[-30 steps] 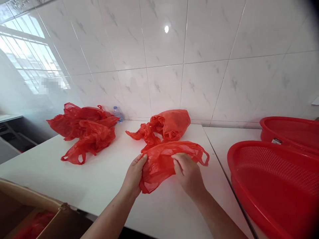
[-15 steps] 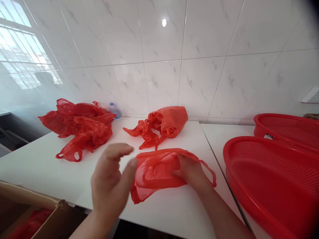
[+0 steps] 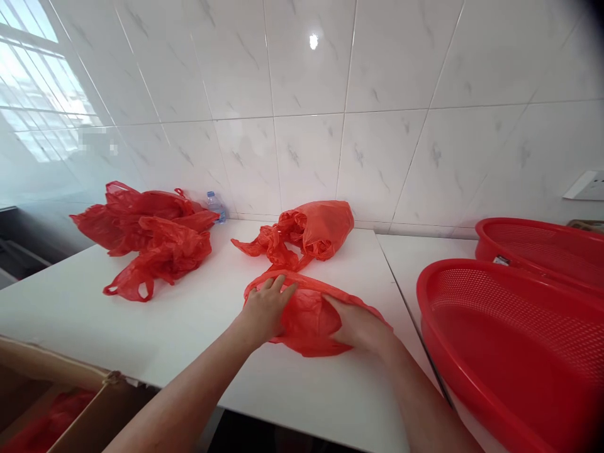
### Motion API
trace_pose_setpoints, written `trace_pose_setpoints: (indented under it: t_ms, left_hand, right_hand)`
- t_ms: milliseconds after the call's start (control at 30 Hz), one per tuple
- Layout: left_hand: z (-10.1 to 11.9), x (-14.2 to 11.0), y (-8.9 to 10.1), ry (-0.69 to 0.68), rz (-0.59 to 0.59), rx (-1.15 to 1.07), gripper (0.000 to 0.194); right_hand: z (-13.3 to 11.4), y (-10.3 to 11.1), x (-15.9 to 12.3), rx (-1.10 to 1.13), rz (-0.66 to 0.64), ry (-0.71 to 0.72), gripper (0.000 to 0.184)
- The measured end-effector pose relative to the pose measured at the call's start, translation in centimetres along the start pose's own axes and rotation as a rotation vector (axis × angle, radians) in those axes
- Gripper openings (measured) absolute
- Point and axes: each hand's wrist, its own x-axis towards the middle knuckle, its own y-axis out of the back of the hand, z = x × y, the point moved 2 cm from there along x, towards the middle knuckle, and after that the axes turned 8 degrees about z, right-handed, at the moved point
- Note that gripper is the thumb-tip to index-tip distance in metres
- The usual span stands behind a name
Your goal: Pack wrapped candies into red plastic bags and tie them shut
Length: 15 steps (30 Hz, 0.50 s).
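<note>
A red plastic bag point(image 3: 309, 318) lies flattened on the white table point(image 3: 198, 321) in front of me. My left hand point(image 3: 265, 308) rests flat on the bag's left part, fingers stretched toward its upper edge. On the bag's right part my right hand point(image 3: 359, 326) presses down, fingers extended. Both hands touch the bag from above; neither grips it.
Another crumpled red bag point(image 3: 311, 236) sits behind, near the tiled wall. A pile of red bags point(image 3: 146, 236) and a small water bottle point(image 3: 216, 206) lie at the back left. Two red perforated basins point(image 3: 514, 343) stand on the right. A cardboard box point(image 3: 51, 402) with red bags is at the lower left.
My left hand, lifted off the table half a second ago, has come down flat onto the bag. The bag has been gathered into a more compact, flatter shape.
</note>
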Motion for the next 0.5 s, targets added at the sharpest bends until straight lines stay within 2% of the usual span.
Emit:
trace_pose_setpoints:
  t_ms: [167, 267, 400, 500]
  left_hand:
    - [-1.2, -1.5, -0.4, -0.080, -0.021, -0.029, 0.091]
    - [-0.8, -1.7, -0.1, -0.112, 0.018, -0.113, 0.086]
    - [1.1, -1.5, 0.9, -0.203, 0.206, -0.228, 0.048]
    - [2.8, -1.4, 0.9, -0.285, 0.211, -0.324, 0.032]
  right_hand:
    - [0.9, 0.5, 0.9, 0.238, 0.060, 0.027, 0.047]
    - [1.5, 0.1, 1.5, 0.231, 0.133, -0.019, 0.045]
    - [1.5, -0.3, 1.7, 0.144, 0.212, -0.054, 0.045]
    - [1.0, -0.3, 1.7, 0.105, 0.228, -0.056, 0.046]
